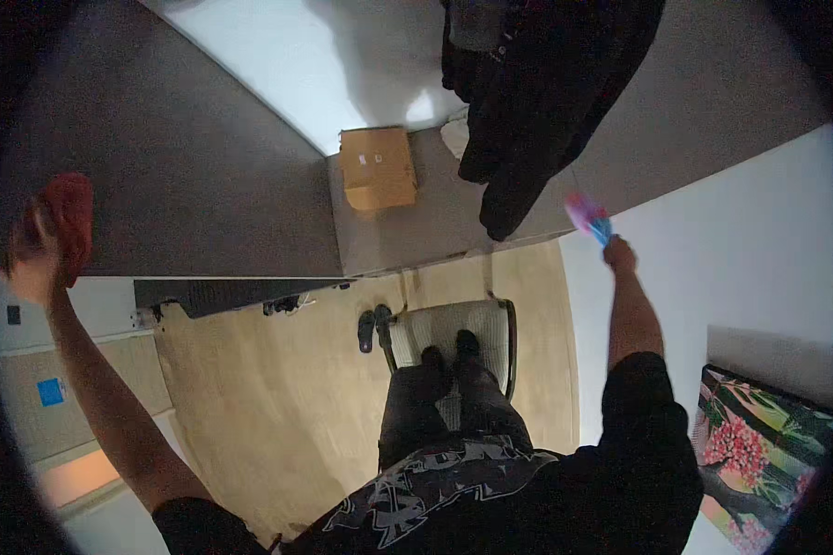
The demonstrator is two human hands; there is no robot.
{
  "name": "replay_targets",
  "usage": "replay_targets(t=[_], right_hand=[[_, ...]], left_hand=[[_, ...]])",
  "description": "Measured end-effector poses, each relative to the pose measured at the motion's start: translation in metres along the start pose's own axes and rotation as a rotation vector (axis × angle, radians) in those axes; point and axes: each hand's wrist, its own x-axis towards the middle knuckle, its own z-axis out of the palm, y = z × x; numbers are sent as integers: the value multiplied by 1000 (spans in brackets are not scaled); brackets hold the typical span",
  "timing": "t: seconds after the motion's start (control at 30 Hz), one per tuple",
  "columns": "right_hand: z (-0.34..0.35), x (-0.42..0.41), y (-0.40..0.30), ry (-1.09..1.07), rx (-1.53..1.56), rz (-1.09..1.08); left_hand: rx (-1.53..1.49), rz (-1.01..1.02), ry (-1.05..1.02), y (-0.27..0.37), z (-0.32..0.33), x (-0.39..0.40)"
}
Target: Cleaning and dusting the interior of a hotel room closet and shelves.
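Observation:
At the far left, raised against the grey surface, my left hand (33, 260) grips a red cloth-like item (73, 218), slightly blurred. My right hand (620, 254) is closed around the blue lower part of a pink and blue object (590, 216), perhaps a brush or duster; motion blur hides its exact kind. That object points up and to the left, below the hanging black garment (548, 90). Both of my arms are spread wide.
A cardboard box (378, 166) sits at the corner of the grey surfaces. Below me are a mesh chair (451, 326) under my feet and black sandals (366, 329) on the wooden floor (264, 402). A floral picture (743, 444) is at the lower right.

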Motion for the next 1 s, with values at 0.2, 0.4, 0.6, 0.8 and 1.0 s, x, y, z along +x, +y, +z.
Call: replay_targets(t=[0.2,0.4,0.6,0.8,1.0], right_hand=[[216,19,-84,-435,47,-220],[410,26,-119,-567,736,-156],[503,128,-34,-559,1468,-39],[476,14,-217,-978,1610,-56],[443,129,-164,-369,865,-281]], left_hand=[[-4,-105,-104,4,52,-19],[-674,-218,16,87,-14,-36],[-1728,-614,-454,426,-158,-129],[-1685,-1051,-810,643,-240,-339],[-1984,-908,-947,866,-272,-354]])
